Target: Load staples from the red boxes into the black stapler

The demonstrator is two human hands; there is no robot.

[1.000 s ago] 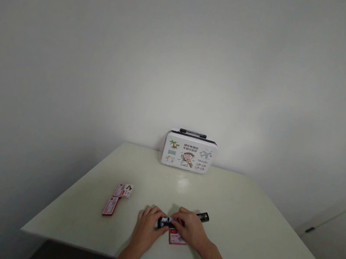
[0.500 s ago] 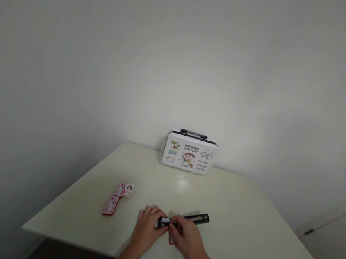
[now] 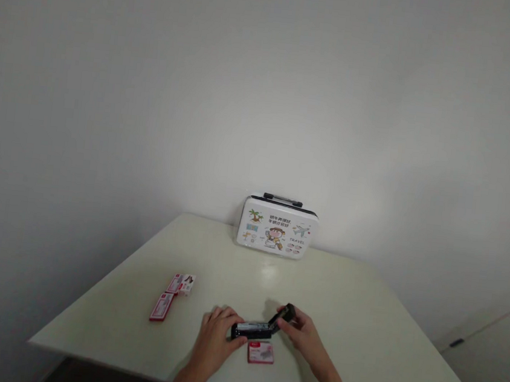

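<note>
A black stapler (image 3: 253,332) lies on the table with its top arm raised on the hinge at the right, the silvery staple channel showing. My left hand (image 3: 217,340) grips the stapler's left end between thumb and fingers. Between the thumb and fingers of my right hand (image 3: 301,335) is the raised top arm, tilted up to the right. Just in front of the stapler lies a small red and white staple box (image 3: 260,353), touched by neither hand.
More red and white boxes (image 3: 162,307) lie together at the left of the pale table (image 3: 339,297). A white cartoon-printed case (image 3: 277,228) with a black handle leans against the wall at the back. The table's front edge runs close below my hands.
My right hand has gone from the staple channel to the stapler's top arm, which is now lifted partway from lying back. The staple box in front has come into full view.
</note>
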